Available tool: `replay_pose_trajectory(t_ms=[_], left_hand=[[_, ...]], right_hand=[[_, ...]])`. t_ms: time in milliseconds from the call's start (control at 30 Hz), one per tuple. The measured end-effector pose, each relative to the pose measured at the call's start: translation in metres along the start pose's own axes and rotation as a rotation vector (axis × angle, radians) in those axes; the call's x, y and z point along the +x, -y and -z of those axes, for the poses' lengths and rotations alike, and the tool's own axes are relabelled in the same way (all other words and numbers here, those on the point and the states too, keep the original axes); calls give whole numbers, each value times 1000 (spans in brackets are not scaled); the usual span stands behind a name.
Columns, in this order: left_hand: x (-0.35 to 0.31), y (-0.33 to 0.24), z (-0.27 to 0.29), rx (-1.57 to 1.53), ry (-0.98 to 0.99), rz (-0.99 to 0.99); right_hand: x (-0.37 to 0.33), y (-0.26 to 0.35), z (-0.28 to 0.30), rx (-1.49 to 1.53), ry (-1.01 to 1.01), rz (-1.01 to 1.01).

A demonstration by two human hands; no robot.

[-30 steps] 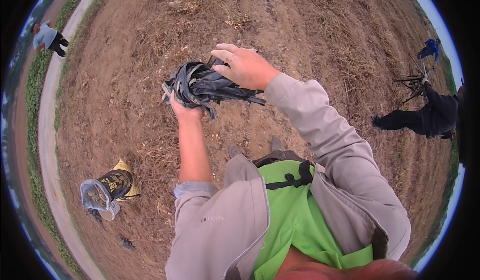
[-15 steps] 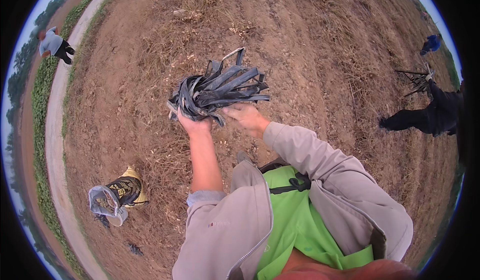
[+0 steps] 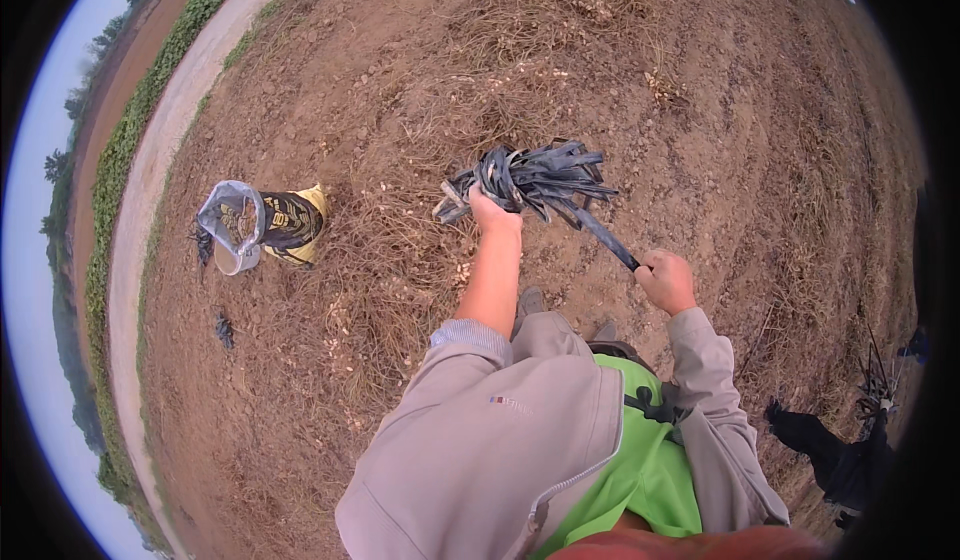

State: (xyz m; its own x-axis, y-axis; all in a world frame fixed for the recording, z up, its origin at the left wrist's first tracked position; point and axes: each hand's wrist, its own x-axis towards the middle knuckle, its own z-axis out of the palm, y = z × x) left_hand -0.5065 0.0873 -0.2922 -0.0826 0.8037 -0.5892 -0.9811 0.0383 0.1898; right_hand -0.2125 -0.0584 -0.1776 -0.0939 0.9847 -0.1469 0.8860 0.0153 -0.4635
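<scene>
A bundle of flat black drip tape (image 3: 560, 172), coiled tightly at one end and fanned into loops at the other, hangs above the soil in front of me. My left hand (image 3: 494, 212) is closed round its wrapped end from below. One strip of the tape (image 3: 606, 236) runs out of the bundle down to the right, drawn straight. Its end is gripped in my right hand (image 3: 668, 280), which is a fist beside my jacket. Part of the left fingers is hidden behind the coils.
Left of me stands a yellow and black sack (image 3: 292, 222) with a pale open mouth, against a whitish bucket (image 3: 236, 258). A black scrap (image 3: 224, 330) lies nearby. Dry plants with pale pods (image 3: 390, 270) cover the ground. A person in dark clothes (image 3: 845, 460) is at lower right.
My right hand has moved from beside the bundle down and right, with one strip stretched out in it. The view has turned, so the sack sits higher and the dark-clothed person lower.
</scene>
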Motion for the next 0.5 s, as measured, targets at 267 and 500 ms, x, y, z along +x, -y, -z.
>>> replay_pose_trajectory(t_ms=[267, 500], left_hand=[[-17, -52, 132, -88, -457, -203], [-161, -259, 247, -154, -747, -728]], right_hand=[[1, -67, -19, 15, 151, -206], [-60, -161, -20, -119, 302, -403]])
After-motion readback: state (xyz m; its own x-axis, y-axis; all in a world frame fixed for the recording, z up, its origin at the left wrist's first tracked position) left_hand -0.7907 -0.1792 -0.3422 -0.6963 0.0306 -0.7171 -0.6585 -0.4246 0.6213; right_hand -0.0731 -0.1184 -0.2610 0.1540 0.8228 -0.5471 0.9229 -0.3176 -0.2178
